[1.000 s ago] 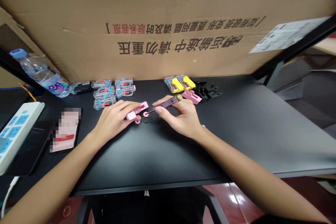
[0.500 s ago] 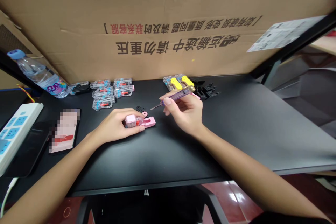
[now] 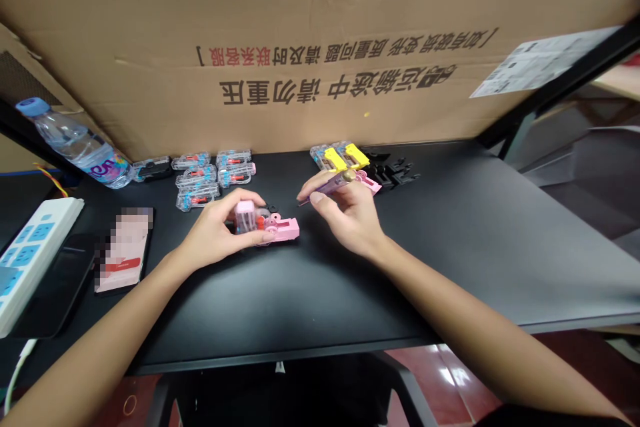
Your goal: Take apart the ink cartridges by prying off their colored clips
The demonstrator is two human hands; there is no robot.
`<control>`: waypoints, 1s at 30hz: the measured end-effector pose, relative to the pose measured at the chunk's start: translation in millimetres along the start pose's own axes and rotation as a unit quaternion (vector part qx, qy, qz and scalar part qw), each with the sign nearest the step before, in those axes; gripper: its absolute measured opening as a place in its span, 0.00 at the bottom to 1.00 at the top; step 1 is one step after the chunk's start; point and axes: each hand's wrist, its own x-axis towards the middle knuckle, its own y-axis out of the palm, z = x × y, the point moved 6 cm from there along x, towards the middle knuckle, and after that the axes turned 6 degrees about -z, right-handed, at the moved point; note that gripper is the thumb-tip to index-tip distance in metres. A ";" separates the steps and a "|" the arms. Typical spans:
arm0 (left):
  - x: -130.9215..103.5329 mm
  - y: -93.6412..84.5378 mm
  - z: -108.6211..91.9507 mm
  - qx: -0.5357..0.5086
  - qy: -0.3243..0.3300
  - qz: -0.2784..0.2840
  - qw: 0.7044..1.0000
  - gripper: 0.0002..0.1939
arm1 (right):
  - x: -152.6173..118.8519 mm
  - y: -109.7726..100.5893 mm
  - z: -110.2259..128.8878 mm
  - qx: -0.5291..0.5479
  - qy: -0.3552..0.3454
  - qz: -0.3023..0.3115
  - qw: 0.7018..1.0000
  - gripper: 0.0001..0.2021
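Head view: left hand (image 3: pixel 213 235) grips the pink-and-clear toy (image 3: pixel 246 217) low over the tabletop (image 3: pixel 240 310); right hand (image 3: pixel 354 217) holds the screwdriver (image 3: pixel 333 185), tip apart from it. Risk: a careless shift of the left hand could scatter the small rings (image 3: pixel 271 208) just beside the toy.

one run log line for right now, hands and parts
left hand: holding pink-and-clear piece | right hand: holding screwdriver | yellow pieces: on table
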 end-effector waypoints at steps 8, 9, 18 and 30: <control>2.0 -4.8 0.6 -0.079 -0.059 -0.058 0.993 0.37 | -4.8 12.9 5.7 -0.054 0.000 0.076 0.996 0.06; 1.8 -4.2 -0.3 -0.076 -0.057 -0.059 0.994 0.37 | -6.7 17.0 7.3 -0.059 -0.001 0.096 0.994 0.04; -0.8 0.9 0.7 -0.077 -0.037 -0.054 0.995 0.38 | -18.8 38.1 -4.7 0.001 0.066 0.216 0.974 0.06; 1.2 0.0 -4.3 -0.073 0.002 -0.013 0.997 0.21 | -14.1 32.4 -8.0 0.041 0.118 0.206 0.971 0.15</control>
